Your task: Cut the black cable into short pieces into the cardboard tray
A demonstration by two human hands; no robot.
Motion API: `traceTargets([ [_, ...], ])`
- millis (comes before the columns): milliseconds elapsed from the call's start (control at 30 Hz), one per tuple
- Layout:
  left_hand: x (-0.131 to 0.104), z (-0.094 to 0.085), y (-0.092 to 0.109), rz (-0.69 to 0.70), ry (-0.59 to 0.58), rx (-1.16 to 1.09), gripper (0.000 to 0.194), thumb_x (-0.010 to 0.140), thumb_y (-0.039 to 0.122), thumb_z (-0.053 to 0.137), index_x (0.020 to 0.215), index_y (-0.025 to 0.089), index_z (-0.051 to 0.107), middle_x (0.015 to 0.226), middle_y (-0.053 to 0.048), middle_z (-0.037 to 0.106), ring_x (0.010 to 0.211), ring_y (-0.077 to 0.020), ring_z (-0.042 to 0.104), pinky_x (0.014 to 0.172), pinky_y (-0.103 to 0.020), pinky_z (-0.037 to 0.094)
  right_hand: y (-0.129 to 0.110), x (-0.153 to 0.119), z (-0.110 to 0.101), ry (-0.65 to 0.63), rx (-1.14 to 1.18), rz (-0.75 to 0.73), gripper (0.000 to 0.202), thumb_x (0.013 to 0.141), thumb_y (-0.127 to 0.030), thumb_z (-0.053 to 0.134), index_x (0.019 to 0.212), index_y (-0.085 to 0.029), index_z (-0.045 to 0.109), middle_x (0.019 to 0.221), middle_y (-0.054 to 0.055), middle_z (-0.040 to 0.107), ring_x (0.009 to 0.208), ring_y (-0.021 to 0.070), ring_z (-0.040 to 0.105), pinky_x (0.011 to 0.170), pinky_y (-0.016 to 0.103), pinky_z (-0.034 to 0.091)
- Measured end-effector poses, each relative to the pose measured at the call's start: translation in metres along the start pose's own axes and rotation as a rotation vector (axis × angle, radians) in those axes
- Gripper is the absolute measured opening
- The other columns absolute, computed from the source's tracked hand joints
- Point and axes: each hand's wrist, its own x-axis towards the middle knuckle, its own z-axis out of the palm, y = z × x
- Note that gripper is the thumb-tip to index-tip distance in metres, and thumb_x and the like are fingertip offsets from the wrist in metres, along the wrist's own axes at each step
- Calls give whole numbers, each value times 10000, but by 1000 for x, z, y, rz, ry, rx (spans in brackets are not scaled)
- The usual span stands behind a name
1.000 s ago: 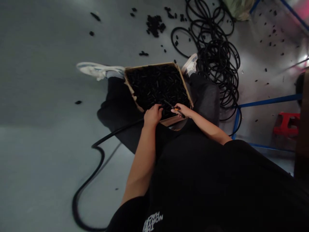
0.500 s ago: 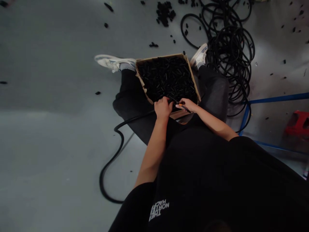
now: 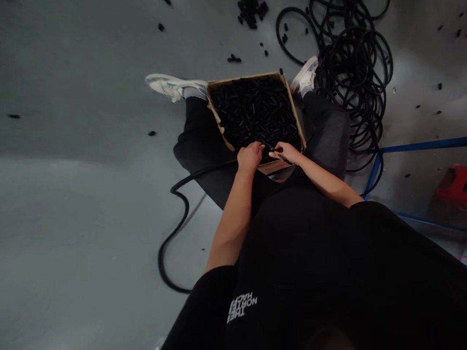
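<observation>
My left hand is closed around a black hose at the near edge of a cardboard box. The hose runs left over my thigh and loops down to the floor. My right hand grips a slim cutting tool with a black and orange handle; its dark tip points left toward my left hand. Whether it is scissors or a knife I cannot tell. Short black tube pieces fill the box between my legs. The hose end by my left fingers is hard to make out.
A tangled heap of black hose lies beyond my right foot. Loose black pieces are scattered on the floor. To the right are a blue frame and a red object.
The view has shifted slightly. My left hand still holds the hose and my right hand the tool, with a slightly wider gap between the hands.
</observation>
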Motion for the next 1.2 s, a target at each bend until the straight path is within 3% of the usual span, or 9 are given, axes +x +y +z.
traceTargets([
  [167,-4,6,-4,46,-60,-56,349,1163,381,460,1304,256,753,1433,-177,804,1271,-349,782,1016,-419,583,0,2,2,-48,73,35,639,790,-578,1055,958,-237,542,675,-110,560,539,87,555,488,181,393],
  [267,-3,7,-11,-19,2,-104,334,1155,370,487,1350,233,722,1446,-197,781,1348,-350,747,1099,-440,585,1,2,1,-30,78,41,612,820,-564,1049,969,-232,557,626,-118,545,476,75,513,437,169,367],
  [400,2,10,-18,-71,97,-203,416,1041,228,601,1446,139,632,1488,-267,724,1409,-360,709,1214,-481,558,-3,-7,-2,-38,121,86,591,850,-527,1046,979,-233,550,614,-120,553,472,78,544,422,153,405],
  [567,3,15,-17,-88,139,-255,452,999,209,635,1446,155,593,1394,-253,753,1326,-390,744,1147,-519,597,-10,-15,0,-113,146,131,549,882,-445,1044,993,-222,555,625,-113,573,483,73,565,428,141,433],
  [800,-6,4,-3,-100,91,-77,363,1081,328,599,1399,157,640,1378,-242,792,1347,-396,740,1167,-489,544,-9,-8,5,-117,146,104,523,927,-474,1008,988,-214,558,595,-133,520,460,50,480,424,130,373],
  [1033,-14,-4,5,19,-44,23,360,1147,354,547,1400,165,719,1398,-224,813,1330,-377,751,1169,-465,517,-9,-7,2,-127,124,104,555,914,-493,1013,980,-216,537,688,-101,574,582,73,602,474,124,418],
  [1200,-6,-3,4,-19,-14,55,385,1185,390,522,1408,169,745,1398,-218,826,1326,-370,773,1123,-456,536,-5,-3,3,-37,74,40,601,862,-564,1029,958,-208,553,654,-111,542,519,53,488,461,146,360],
])
